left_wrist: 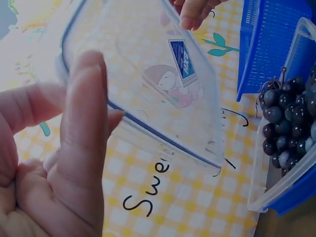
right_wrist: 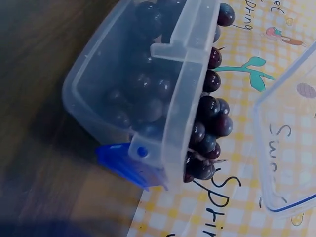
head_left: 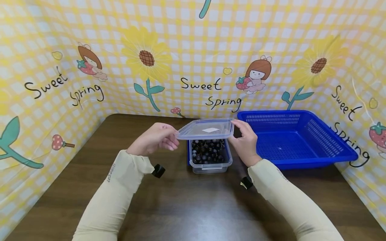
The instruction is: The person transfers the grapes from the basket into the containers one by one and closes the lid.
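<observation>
One clear lid point(head_left: 206, 129), held level just above one clear container point(head_left: 210, 157) full of dark grapes point(head_left: 208, 151). Left hand point(head_left: 156, 137) pinches the lid's left edge, right hand point(head_left: 245, 139) grips its right edge. One blue basket point(head_left: 325, 152), nothing in it, sits just right of the container on the brown table point(head_left: 181, 201).

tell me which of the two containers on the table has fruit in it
The small clear box between the hands, under the lifted lid, holds dark grapes. The big blue basket to its right holds nothing.
</observation>
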Motion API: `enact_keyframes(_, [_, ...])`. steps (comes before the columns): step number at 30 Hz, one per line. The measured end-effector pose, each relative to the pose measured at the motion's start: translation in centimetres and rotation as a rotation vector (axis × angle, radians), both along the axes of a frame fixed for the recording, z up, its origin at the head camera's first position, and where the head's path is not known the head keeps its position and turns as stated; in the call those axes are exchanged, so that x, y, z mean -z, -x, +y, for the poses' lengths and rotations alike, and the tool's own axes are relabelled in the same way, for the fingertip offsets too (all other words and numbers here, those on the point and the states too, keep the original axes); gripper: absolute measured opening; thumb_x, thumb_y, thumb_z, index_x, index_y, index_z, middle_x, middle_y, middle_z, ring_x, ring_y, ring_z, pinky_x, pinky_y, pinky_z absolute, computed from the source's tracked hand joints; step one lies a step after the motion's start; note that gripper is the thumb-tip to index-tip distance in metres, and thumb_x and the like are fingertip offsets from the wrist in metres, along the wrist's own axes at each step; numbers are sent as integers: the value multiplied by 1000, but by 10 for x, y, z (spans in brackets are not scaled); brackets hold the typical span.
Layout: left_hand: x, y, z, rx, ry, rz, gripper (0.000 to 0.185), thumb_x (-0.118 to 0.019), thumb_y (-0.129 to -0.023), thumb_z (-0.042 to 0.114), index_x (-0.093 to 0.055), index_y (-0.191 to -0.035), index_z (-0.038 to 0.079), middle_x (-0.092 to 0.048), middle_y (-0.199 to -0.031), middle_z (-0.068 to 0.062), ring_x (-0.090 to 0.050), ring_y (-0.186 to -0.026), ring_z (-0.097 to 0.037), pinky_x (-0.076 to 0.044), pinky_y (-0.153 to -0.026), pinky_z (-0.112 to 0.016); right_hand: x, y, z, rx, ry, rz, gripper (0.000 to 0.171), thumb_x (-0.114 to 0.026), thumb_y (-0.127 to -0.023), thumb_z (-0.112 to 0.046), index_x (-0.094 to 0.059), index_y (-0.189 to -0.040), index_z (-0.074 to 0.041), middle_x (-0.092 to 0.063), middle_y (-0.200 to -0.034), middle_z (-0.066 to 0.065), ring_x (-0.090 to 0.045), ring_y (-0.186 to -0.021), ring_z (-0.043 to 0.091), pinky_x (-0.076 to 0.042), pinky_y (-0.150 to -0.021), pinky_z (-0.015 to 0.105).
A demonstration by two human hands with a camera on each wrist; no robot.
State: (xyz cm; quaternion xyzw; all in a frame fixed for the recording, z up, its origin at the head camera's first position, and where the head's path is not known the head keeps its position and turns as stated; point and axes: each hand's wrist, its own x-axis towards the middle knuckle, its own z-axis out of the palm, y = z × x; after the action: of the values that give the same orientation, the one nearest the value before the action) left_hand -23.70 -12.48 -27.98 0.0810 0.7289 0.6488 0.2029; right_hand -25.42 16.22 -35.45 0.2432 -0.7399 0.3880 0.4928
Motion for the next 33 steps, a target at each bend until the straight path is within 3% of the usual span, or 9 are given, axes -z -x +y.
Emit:
enact_keyframes(4, [4, 2, 4, -101, -40, 0, 19, -48, -99, 18, -55, -93, 2, -65, -69, -5, -64, -58, -15, -56, -62, -28, 0, 0, -5, 1, 47, -26, 32, -75, -67, 9, -68, -99, 8, -67, -97, 23, -62, -91, 36, -49, -83, 27])
enact_keyframes(6, [11, 4, 6, -130, -44, 40, 20, -47, -100, 20, -55, -96, 2, -67, -77, -7, -64, -60, -15, -57, -67, -30, 2, 1, -6, -3, 74, -46, 31, -75, -67, 8, -69, -97, 8, -67, -93, 22, -62, -86, 34, -48, -80, 22])
enact_keyframes(11, [31, 14, 6, -102, 100, 323, 26, -51, -98, 6, -51, -121, -5, -57, -122, -23, -61, -103, -29, -48, -93, -43, -1, -1, -10, -45, 180, -159, 27, -78, -72, 6, -70, -97, 9, -65, -88, 20, -65, -85, 24, -49, -79, 16])
enact_keyframes(14, [41, 21, 10, -129, 144, 530, 33, -59, -93, 1, -52, -123, -8, -53, -129, -26, -49, -121, -40, -41, -99, -50, -6, -3, -12, -88, 260, -248, 28, -77, -74, 6, -69, -101, 10, -62, -88, 21, -65, -87, 7, -49, -82, 15])
enact_keyframes(17, [48, 26, 15, -204, 47, 671, 28, -65, -88, -3, -57, -113, -12, -60, -116, -28, -57, -111, -37, -44, -97, -46, -11, -4, -14, -133, 321, -309, 31, -75, -75, 7, -67, -105, 12, -60, -87, 21, -60, -84, -7, -52, -79, 18])
enact_keyframes(21, [51, 30, 23, -280, -86, 784, 22, -69, -82, -9, -60, -101, -14, -65, -94, -23, -63, -86, -16, -50, -83, -29, -18, -4, -13, -148, 360, -338, 33, -75, -76, 7, -66, -107, 13, -60, -85, 17, -60, -78, -7, -52, -74, 16])
enact_keyframes(24, [52, 29, 27, -302, -146, 817, 20, -70, -82, -4, -62, -98, -12, -66, -87, -12, -58, -76, -4, -48, -73, -20, -23, -4, -11, -107, 340, -331, 33, -77, -77, 4, -67, -107, 12, -60, -83, 14, -59, -77, 0, -49, -72, 14])
enact_keyframes(28, [52, 30, 32, -303, -247, 791, 18, -72, -84, 5, -65, -97, -5, -65, -83, -1, -55, -72, -6, -45, -67, -18, -27, -3, -8, -38, 291, -352, 33, -76, -80, -2, -67, -110, 9, -58, -79, 12, -54, -77, 14, -44, -70, 16])
enact_keyframes(33, [49, 30, 40, -318, -307, 616, 20, -66, -87, -1, -60, -104, -12, -62, -80, 2, -57, -65, -7, -51, -59, -19, -31, -3, -5, -13, 270, -437, 37, -76, -82, -9, -66, -115, 7, -57, -80, 16, -49, -73, 10, -40, -65, 17])
